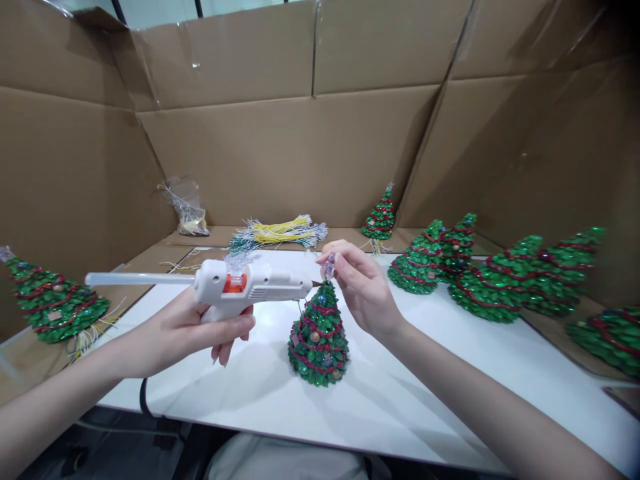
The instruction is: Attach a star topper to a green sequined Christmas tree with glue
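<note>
- White plastic glue gun (280,283): left hand (193,328) wrapped round its handle, fingers closed. Can't tell if the trigger is squeezed.
- Glue stick (140,279) out the back of the gun, orange part (235,283) visible in the body.
- Right hand (365,290): thumb and fingertips pinching a translucent purplish topper (329,265), just above the tip of the decorated tree (320,337).
- Nozzle (317,284) points at that treetop; can't tell if it's touching.
- Decorated tree upright on the white tabletop (400,400), near the middle of its front edge. Red garland, small ornaments.
- Black cord (143,398) over the front edge, left part.
- Rear edge, about the middle: yellow, white and green wire bundle (283,231).
- Beyond the rear left corner: clear bag (187,207) with wires.
- Rear edge, right of the bundle: topped tree (380,217), wires at its base.
- Right edge: several green trees (500,287), close together.
- Left edge: another tree (53,303), loose wires beside it.
- Cardboard walls (240,153) round the back and sides.
</note>
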Demonstrator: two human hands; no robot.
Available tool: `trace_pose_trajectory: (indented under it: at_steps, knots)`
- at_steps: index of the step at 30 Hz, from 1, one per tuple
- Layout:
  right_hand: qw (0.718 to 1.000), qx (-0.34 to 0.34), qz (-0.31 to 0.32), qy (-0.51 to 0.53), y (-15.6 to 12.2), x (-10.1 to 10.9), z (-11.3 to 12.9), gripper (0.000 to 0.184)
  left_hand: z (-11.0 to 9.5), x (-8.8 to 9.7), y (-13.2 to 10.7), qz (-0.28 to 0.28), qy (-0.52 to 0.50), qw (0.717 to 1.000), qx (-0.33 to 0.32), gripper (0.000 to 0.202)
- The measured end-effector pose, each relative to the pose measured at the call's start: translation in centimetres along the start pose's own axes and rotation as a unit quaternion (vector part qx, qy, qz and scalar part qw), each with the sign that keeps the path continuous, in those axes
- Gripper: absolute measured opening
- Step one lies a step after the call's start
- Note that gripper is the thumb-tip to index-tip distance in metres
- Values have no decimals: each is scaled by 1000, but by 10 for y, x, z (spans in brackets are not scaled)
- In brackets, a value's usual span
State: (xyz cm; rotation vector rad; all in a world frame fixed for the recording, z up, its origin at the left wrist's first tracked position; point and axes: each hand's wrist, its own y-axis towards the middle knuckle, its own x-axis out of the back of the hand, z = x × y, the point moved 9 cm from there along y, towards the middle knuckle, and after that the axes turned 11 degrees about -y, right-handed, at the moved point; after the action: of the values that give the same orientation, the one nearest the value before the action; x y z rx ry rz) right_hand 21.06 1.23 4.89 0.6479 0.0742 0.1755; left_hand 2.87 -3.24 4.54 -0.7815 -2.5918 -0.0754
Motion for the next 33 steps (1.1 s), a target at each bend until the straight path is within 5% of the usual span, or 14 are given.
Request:
trace_pose_trajectory:
  at_steps: [33]
  knots:
    - [999,-17,27,-42,6,-10,-4,20,-2,-6,5,8,-50,999,-6,28]
